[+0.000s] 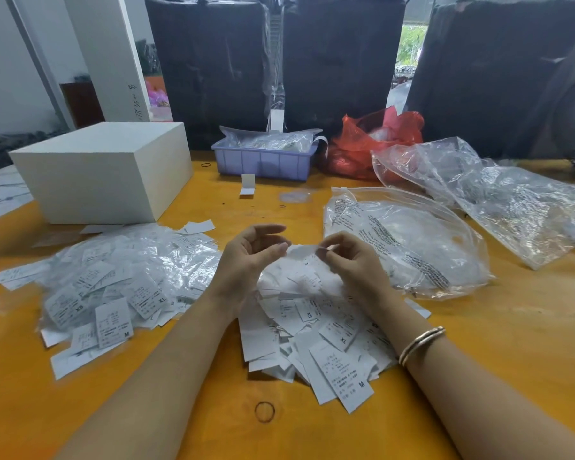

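Note:
A loose heap of white printed size labels [316, 330] lies on the orange table [512, 327] in front of me. A second heap of labels in small clear sleeves [113, 280] lies to the left. My right hand [352, 260] pinches one end of a small white label [301, 251] above the loose heap. My left hand [246, 257] is beside the label's other end, fingers relaxed and slightly curled, thumb tip at the label's edge. Whether it grips the label is unclear.
A white foam block [103, 171] stands at the back left, a purple tray [263, 161] of bagged items behind centre, a red plastic bag [372, 141] beside it. Clear plastic bags [405, 240] lie at right. A rubber band [264, 411] lies near the front edge.

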{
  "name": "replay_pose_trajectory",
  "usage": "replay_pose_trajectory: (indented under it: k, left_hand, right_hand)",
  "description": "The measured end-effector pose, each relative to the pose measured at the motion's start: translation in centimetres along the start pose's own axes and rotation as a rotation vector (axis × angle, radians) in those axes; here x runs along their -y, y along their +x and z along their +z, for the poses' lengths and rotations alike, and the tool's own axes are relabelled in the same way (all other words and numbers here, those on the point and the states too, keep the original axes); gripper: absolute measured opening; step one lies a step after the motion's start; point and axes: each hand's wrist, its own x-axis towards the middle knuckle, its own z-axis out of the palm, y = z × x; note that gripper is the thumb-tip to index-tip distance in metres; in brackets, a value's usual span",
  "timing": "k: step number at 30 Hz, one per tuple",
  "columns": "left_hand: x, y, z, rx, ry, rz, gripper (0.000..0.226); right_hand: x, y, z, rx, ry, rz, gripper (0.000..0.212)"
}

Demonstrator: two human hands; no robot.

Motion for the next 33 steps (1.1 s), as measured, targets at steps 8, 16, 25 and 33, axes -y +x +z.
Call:
replay_pose_trajectory:
  k: [8, 16, 25, 33]
  left_hand:
    - [0.4, 0.1, -0.1, -0.159, 0.252, 0.146, 0.022]
    - [0.8, 0.0, 0.0, -0.093, 0.444, 0.212, 0.022]
    - [0.5, -0.2, 0.3, -0.021, 0.314, 0.169, 0.025]
    - [0.1, -0.3, 0.5, -0.01, 0.227, 0.123, 0.024]
  right_hand:
    - [0.4, -0.2, -0.1, -0.008, 0.156, -0.025, 0.01]
    - [0.2, 0.0, 0.2, -0.027, 0.1, -0.027, 0.031]
    - [0.7, 0.0, 0.7, -0.096, 0.295, 0.007, 0.039]
    - [0.6, 0.0, 0.8, -0.068, 0.511, 0.093, 0.016]
